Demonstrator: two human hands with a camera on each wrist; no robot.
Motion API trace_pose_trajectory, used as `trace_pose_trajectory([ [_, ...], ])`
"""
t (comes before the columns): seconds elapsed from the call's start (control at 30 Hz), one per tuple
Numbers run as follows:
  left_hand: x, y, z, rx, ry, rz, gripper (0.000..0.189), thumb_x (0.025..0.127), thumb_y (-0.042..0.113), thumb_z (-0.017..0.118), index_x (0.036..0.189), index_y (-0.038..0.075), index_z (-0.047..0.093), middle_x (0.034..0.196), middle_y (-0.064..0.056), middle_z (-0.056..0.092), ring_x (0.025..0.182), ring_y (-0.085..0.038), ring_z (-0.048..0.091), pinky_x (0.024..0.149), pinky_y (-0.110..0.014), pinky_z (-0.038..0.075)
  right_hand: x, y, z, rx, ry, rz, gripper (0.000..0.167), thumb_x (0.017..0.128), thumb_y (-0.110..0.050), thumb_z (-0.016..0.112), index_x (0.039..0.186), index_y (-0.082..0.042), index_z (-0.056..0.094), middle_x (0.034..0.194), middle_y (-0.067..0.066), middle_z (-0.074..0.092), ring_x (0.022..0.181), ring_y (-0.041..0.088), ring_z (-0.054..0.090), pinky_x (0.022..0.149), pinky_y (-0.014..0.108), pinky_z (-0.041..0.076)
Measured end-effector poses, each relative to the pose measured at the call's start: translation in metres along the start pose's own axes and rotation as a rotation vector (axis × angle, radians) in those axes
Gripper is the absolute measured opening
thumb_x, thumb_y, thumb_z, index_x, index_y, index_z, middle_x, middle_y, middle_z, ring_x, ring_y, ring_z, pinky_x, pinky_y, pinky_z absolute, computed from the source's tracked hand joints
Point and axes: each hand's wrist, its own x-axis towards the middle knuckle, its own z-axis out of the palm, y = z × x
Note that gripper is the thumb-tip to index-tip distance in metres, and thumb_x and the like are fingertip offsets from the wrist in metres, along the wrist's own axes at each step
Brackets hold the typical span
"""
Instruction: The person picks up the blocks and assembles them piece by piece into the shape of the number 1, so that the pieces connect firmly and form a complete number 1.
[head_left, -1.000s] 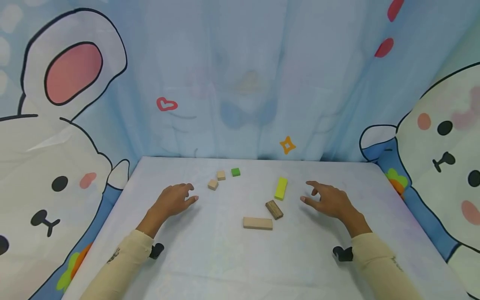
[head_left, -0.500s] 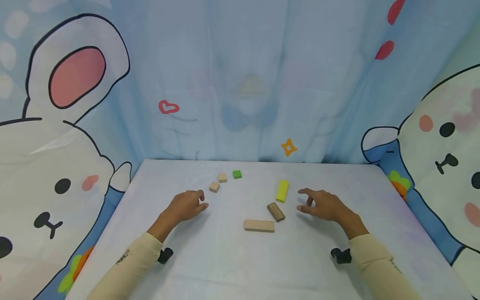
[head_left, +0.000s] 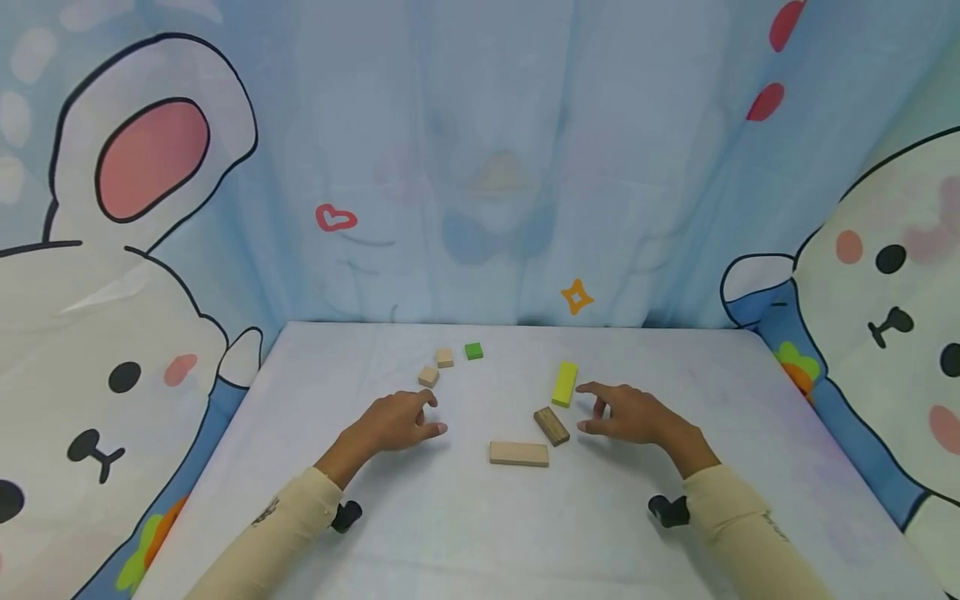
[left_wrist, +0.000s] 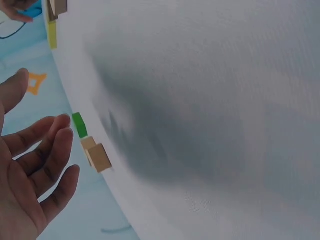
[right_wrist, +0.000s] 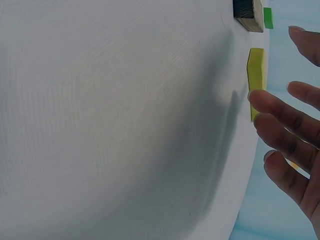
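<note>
My left hand [head_left: 394,421] hovers over the table with fingers relaxed, holding nothing. Just beyond it lie two small plain wooden cubes [head_left: 428,377] and a green block [head_left: 473,351]. My right hand [head_left: 630,414], loosely bent and holding nothing, hangs right beside a long yellow block [head_left: 565,384] and a dark brown wooden block [head_left: 552,426]. Between the hands, nearer the front, a long pale wooden block [head_left: 519,454] lies flat. In the right wrist view the fingers overlap the yellow block [right_wrist: 256,70]; in the left wrist view the fingers show near the green block [left_wrist: 79,125].
A white cloth covers the table [head_left: 450,533]. Behind it hangs a light blue curtain [head_left: 420,125] with cartoon rabbits at both sides. A black wrist camera [head_left: 347,517] sits under the left sleeve, and another black wrist camera [head_left: 669,511] under the right.
Both hands have moved inward: the left one to the right and slightly nearer the front, the right one to the left, close to the yellow and brown blocks. The blocks stay in place.
</note>
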Motion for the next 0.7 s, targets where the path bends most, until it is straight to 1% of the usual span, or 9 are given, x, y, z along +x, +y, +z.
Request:
trace_pose_trajectory([
  [0.2,0.000,0.005,0.007,-0.086,-0.077,0.057,0.054,0.094,0.048,0.066,0.133,0.012,0.058,0.097,0.000,0.068,0.080,-0.011,0.059,0.075,-0.033,0.051,0.003,-0.004,0.006,0.002,-0.034,0.021,0.069,0.087,-0.051,0.073,0.143,-0.017,0.051,0.095,-0.003,0.066,0.077,0.014,0.056,0.072,0.039,0.051],
  [0.33,0.003,0.010,0.010,-0.121,-0.113,0.084,0.058,0.094,0.048,0.066,0.138,0.013,0.054,0.103,-0.001,0.068,0.082,-0.011,0.059,0.076,-0.033,0.051,0.006,-0.007,0.009,0.026,-0.046,-0.002,0.069,0.087,-0.051,0.073,0.143,-0.017,0.050,0.093,-0.003,0.065,0.077,0.013,0.056,0.070,0.036,0.050],
  [0.5,0.007,0.017,0.016,-0.139,-0.118,0.118,0.061,0.094,0.048,0.066,0.141,0.013,0.051,0.110,-0.002,0.066,0.083,-0.010,0.057,0.077,-0.032,0.049,0.008,-0.008,0.010,0.059,-0.067,-0.043,0.070,0.088,-0.047,0.073,0.145,-0.016,0.049,0.091,-0.006,0.063,0.075,0.011,0.055,0.069,0.034,0.047],
  [0.7,0.011,0.026,0.023,-0.126,-0.109,0.164,0.061,0.094,0.047,0.067,0.142,0.012,0.051,0.112,-0.002,0.064,0.084,-0.009,0.055,0.078,-0.029,0.048,0.011,-0.014,0.011,0.081,-0.103,-0.040,0.073,0.086,-0.042,0.076,0.147,-0.017,0.047,0.087,-0.007,0.063,0.073,0.012,0.055,0.067,0.033,0.046],
])
